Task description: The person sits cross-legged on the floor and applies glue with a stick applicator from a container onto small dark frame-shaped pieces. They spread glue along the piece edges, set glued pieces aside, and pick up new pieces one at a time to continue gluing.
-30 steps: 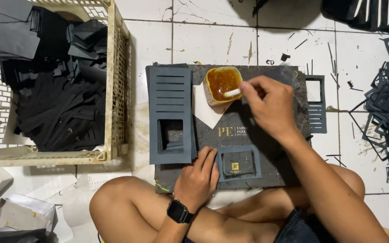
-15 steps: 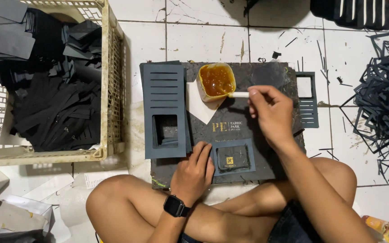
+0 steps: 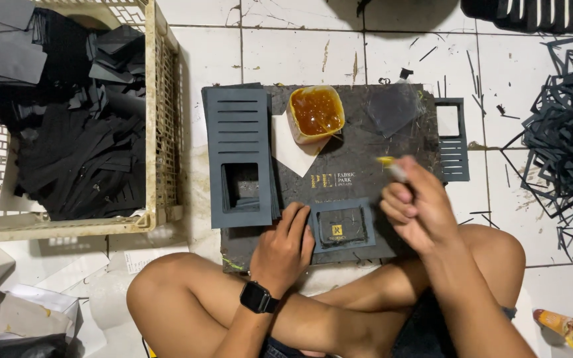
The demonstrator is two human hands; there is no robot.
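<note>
I sit cross-legged on a tiled floor with a dark work board [image 3: 359,142] in front of my legs. My left hand [image 3: 285,248], a black watch on its wrist, presses flat on the left edge of a small dark square frame piece [image 3: 339,225] on the board. My right hand [image 3: 419,205] hovers to the right of that piece and grips a small glue stick [image 3: 391,167] with a yellow-smeared tip. A tub of amber glue [image 3: 316,113] stands at the board's far edge on a white paper [image 3: 293,152].
A stack of grey slotted card panels [image 3: 239,156] lies at the board's left, and one more slotted panel [image 3: 453,139] at its right. A cream plastic crate [image 3: 160,126] full of black card pieces stands far left. Black offcuts [image 3: 565,132] pile up at the right.
My right hand has drawn the stick back from the glue tub toward me, to beside the small frame piece. The left hand has stayed on that piece.
</note>
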